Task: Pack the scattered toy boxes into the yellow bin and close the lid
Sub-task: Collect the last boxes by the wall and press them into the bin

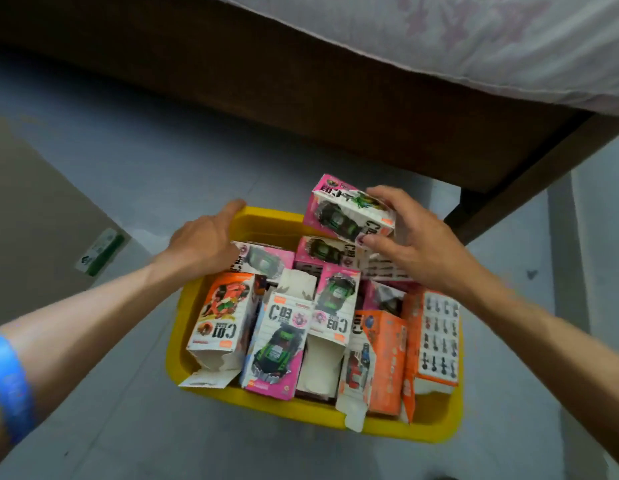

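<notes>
The yellow bin [183, 344] sits on the grey floor [135, 174], crammed with toy car boxes standing on end, several with torn-open flaps. At about one o'clock of the bin, the right hand [410, 237] grips a pink toy car box [346, 211], fingers over its top edge and thumb beneath, holding it tilted above the packed boxes. At eleven o'clock, the left hand [206, 237] rests on the bin's far-left rim, fingers fairly straight, pinching nothing. An orange C01 box [225, 315] stands at the bin's nine o'clock side. A blue wristband [8, 382] circles the left forearm. A bed frame [301, 109] crosses the top.
</notes>
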The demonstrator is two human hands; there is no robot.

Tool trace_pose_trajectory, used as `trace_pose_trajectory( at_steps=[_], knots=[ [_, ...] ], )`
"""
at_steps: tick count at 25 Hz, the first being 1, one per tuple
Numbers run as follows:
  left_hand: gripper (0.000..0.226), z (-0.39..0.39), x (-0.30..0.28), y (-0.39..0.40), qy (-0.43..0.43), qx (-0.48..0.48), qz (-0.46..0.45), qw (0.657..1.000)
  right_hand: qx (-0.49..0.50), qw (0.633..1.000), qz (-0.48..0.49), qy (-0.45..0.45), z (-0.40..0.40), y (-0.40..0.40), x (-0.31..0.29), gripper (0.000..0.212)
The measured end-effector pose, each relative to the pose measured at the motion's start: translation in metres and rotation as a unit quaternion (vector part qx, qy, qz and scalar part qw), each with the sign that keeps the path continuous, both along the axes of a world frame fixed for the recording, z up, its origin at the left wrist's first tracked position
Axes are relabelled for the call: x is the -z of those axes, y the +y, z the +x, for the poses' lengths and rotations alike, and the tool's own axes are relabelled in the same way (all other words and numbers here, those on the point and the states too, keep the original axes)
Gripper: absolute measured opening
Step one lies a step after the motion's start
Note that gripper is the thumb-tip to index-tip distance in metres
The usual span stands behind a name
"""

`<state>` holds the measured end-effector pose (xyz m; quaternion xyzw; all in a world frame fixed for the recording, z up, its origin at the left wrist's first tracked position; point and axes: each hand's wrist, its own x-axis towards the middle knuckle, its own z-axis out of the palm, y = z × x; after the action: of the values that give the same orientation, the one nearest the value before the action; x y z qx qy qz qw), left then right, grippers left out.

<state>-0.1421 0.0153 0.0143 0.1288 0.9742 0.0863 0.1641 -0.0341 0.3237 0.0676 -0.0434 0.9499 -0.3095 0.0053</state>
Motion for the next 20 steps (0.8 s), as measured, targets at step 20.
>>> trace_pose_trajectory(
  at_steps=[20],
  knots=[
    [0.042, 0.143, -0.027, 0.034, 0.185, 0.343, 0.162, 0.907, 0.097, 0.995, 0.003, 0.025, 0.055, -0.029, -0.014, 0.067]
  ],
)
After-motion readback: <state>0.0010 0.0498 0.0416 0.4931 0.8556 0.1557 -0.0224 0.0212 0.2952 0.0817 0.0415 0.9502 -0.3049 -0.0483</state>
